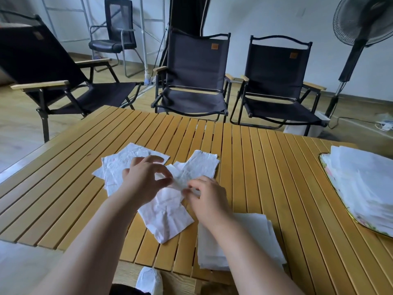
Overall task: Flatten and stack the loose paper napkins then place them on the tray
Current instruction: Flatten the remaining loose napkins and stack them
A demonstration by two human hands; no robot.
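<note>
Your tray [371,227] holds a thick stack of napkins [365,177], while your left hand [144,177] and right hand [209,199] pinch one loose napkin [180,182] in curled fingers [158,159].

Black folding chairs [193,73]; pedestal fan [361,20]

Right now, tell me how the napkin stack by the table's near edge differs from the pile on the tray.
The near stack lies on the table slats; the tray pile sits on the tray. The near stack looks thinner, the tray pile thicker and more spread. Both are flattened white napkins.
</note>
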